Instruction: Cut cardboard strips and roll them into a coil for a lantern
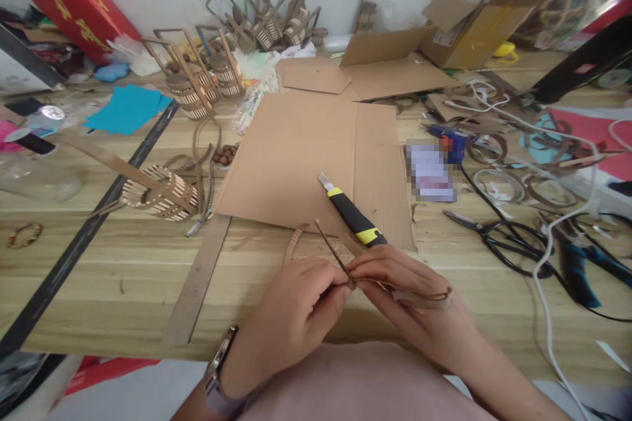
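Note:
Close to the table's front edge, my left hand point(301, 306) and my right hand point(415, 296) meet, with fingers pinched together on a thin brown strip point(332, 247). One dark, ridged end of it points up and away from the left fingertips. A looped brown end point(429, 296) lies over the back of my right hand. Just beyond my fingers a black and yellow utility knife point(353, 214) rests on a flat cardboard sheet point(296, 145), its blade end pointing away to the left. Another curved brown strip point(295, 242) shows behind my left hand.
At left lies a small woven basket point(160, 194); several more baskets point(192, 89) stand farther back. Scissors point(498, 237), pliers point(582, 263), a blue glue gun point(451, 141) and a white cable point(548, 256) occupy the right side. A cardboard box point(474, 20) stands at the back.

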Action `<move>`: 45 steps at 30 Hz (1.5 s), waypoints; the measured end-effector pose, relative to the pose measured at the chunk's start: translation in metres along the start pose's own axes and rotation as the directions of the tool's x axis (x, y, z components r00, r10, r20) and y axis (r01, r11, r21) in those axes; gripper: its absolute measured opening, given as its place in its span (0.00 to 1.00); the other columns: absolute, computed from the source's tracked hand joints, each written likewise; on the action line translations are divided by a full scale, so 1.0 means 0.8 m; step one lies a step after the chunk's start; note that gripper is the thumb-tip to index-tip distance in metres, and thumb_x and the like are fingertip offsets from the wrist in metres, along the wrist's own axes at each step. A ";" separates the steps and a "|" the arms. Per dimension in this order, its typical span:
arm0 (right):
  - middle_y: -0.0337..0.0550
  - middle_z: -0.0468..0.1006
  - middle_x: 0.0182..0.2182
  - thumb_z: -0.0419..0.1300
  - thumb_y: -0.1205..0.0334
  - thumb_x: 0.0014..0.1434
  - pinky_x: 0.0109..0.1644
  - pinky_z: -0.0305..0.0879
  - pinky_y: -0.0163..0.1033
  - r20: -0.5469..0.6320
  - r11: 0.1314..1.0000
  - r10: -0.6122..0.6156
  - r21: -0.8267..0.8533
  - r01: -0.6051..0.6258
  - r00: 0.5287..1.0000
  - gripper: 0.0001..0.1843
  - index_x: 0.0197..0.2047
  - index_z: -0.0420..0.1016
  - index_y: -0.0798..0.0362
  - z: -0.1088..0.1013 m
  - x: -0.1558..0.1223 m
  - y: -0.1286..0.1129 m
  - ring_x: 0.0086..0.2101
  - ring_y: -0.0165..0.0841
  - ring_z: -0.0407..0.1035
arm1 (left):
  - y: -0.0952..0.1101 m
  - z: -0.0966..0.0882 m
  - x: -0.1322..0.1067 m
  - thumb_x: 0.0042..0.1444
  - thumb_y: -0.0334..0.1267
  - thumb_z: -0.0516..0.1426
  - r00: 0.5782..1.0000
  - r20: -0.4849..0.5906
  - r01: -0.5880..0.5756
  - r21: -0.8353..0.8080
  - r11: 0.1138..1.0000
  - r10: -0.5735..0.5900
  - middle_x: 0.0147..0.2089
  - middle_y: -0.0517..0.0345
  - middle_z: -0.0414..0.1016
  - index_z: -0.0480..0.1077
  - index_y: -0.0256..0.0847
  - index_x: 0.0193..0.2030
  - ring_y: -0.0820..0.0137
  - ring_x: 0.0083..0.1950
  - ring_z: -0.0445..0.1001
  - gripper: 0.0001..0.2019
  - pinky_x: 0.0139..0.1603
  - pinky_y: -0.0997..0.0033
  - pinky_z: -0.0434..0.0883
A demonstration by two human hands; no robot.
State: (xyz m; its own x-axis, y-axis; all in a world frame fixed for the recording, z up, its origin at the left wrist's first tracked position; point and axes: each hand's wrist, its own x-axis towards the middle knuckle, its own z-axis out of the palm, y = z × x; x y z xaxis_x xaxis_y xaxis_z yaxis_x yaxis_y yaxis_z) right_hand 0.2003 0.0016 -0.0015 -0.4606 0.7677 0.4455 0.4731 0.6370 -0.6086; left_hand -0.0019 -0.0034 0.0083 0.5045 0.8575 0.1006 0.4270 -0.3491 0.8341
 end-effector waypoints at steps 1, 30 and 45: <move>0.41 0.81 0.36 0.55 0.71 0.66 0.40 0.76 0.36 0.012 1.000 -0.001 -0.006 0.001 1.000 0.09 0.43 0.72 0.48 -0.001 0.000 0.000 0.38 0.31 0.77 | 0.000 0.000 0.000 0.65 0.31 0.50 1.000 0.004 -0.007 0.004 1.000 0.007 0.31 0.60 0.72 0.66 0.40 0.34 0.70 0.34 0.69 0.08 0.37 0.74 0.64; 0.40 0.81 0.32 0.57 0.67 0.65 0.40 0.75 0.41 0.050 0.998 -0.007 -0.062 0.010 0.999 0.06 0.39 0.74 0.48 -0.003 0.001 0.007 0.34 0.33 0.76 | 0.005 0.000 0.003 0.66 0.32 0.50 0.993 0.080 0.082 0.035 0.996 -0.084 0.31 0.59 0.74 0.68 0.41 0.34 0.68 0.35 0.71 0.09 0.40 0.70 0.67; 0.39 0.79 0.30 0.55 0.71 0.64 0.36 0.73 0.39 0.056 0.993 -0.053 -0.099 0.059 0.997 0.08 0.35 0.70 0.49 0.001 0.005 0.004 0.33 0.34 0.75 | 0.007 0.003 0.000 0.66 0.29 0.50 0.996 0.083 0.037 0.075 0.997 -0.043 0.33 0.57 0.72 0.65 0.40 0.34 0.68 0.36 0.69 0.09 0.38 0.71 0.65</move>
State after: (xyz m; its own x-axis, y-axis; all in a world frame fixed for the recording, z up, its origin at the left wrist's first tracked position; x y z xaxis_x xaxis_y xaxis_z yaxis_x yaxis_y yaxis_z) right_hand 0.1994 0.0066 -0.0026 -0.5264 0.7277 0.4398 0.5172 0.6846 -0.5136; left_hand 0.0022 -0.0064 0.0112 0.5464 0.8373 0.0195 0.5000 -0.3448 0.7944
